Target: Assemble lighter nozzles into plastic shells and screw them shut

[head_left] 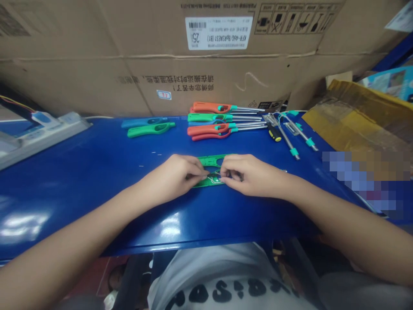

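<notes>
Nearest, a white shirt with black print (222, 288) is showing below a glossy blue metal workbench (80, 181). The left hand (171, 177) and the right hand (251, 174) are both closing narrowly, pinching a flat green plastic lighter-handle shell (209, 161) threaded with thin pale wire (212, 176), which is lying mid-bench near the front edge. Orange and green long-nosed lighters (226, 122) are lying far right.
</notes>
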`<state>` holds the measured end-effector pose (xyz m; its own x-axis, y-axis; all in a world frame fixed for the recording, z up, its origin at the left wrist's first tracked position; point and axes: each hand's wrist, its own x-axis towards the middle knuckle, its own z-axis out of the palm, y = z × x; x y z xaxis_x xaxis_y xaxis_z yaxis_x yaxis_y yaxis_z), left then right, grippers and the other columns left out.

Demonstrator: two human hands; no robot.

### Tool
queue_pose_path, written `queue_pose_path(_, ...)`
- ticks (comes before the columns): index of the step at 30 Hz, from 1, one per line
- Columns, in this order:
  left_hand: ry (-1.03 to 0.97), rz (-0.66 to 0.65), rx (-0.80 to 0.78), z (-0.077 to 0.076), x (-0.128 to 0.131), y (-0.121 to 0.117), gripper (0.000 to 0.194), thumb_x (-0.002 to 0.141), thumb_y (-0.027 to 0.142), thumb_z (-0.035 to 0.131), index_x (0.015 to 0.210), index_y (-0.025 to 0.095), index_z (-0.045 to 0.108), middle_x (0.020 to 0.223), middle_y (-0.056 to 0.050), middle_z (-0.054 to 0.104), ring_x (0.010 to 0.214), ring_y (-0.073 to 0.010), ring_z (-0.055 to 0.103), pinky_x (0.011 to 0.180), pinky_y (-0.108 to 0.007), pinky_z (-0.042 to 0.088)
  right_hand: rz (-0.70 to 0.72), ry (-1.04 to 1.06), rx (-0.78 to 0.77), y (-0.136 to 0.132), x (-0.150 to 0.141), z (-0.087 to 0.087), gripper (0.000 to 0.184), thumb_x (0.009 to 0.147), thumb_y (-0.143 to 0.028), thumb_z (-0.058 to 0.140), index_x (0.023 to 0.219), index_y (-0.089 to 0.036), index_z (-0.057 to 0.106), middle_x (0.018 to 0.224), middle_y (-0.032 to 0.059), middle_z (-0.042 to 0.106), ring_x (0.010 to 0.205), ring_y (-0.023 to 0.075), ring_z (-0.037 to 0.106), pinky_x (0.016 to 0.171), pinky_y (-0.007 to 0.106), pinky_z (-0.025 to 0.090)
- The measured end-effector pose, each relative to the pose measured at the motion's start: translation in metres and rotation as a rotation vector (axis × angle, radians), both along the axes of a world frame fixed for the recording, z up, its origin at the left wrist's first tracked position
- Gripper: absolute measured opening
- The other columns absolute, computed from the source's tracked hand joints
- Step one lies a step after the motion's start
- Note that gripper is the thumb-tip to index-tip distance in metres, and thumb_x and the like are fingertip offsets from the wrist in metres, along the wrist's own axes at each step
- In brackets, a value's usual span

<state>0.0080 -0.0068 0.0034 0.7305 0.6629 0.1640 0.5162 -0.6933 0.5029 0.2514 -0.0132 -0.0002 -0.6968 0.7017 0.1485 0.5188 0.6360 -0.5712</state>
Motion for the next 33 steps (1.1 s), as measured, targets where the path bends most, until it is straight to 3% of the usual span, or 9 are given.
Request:
queue_pose_path(8,0.106,0.059,0.037,-0.003,0.005,-0.009,0.027,0.100,0.023,0.054,0.100,0.018,0.081,0.095,-0.007,0.072,0.081,-0.0176,0.070,0.076,-0.030,0.054,-0.052,-0.002,0.046,-0.001,-0.005,-0.006,0.005,0.090,-0.014,0.061,0.086,-0.016,0.063,0.077,-0.0014,0.056,0.065,0.0091,0.049,0.063,0.023,0.037)
queue_pose_path(21,0.312,0.005,0.194,0.013,0.003,-0.023,0.034,0.102,0.027,0.044,0.122,0.022,0.071,0.102,-0.010,0.065,0.084,-0.0189,0.066,0.078,-0.031,0.055,-0.124,-0.081,0.032,-0.002,-0.009,-0.005,0.007,0.091,-0.017,0.062,0.085,-0.016,0.066,0.079,0.0006,0.060,0.066,0.0101,0.050,0.062,0.023,0.036)
queue_pose_path(25,0.426,-0.043,0.186,0.014,-0.002,-0.027,0.039,0.101,0.029,0.048,0.137,0.022,0.062,0.110,-0.012,0.061,0.097,-0.0239,0.064,0.087,-0.037,0.054,-0.145,-0.083,0.030,-0.002,-0.009,-0.007,0.009,0.091,-0.017,0.062,0.084,-0.015,0.068,0.079,0.0010,0.061,0.066,0.0100,0.051,0.062,0.023,0.036)
queue_pose_path(29,0.532,-0.033,0.279,0.010,-0.005,-0.033,0.049,0.101,0.024,0.045,0.150,0.023,0.047,0.118,-0.014,0.058,0.103,-0.0286,0.061,0.089,-0.044,0.051,-0.129,-0.045,0.025,-0.001,-0.008,-0.008,0.009,0.090,-0.016,0.063,0.084,-0.015,0.069,0.078,0.0013,0.062,0.065,0.0097,0.051,0.062,0.023,0.037)
queue_pose_path(33,0.509,-0.027,0.282,0.008,-0.002,-0.028,0.044,0.101,0.021,0.046,0.144,0.024,0.055,0.115,-0.012,0.062,0.103,-0.0288,0.060,0.086,-0.043,0.052,-0.133,0.028,0.003,0.000,-0.007,-0.008,0.007,0.088,-0.013,0.065,0.083,-0.015,0.070,0.075,0.0005,0.061,0.062,0.0089,0.052,0.062,0.022,0.039)
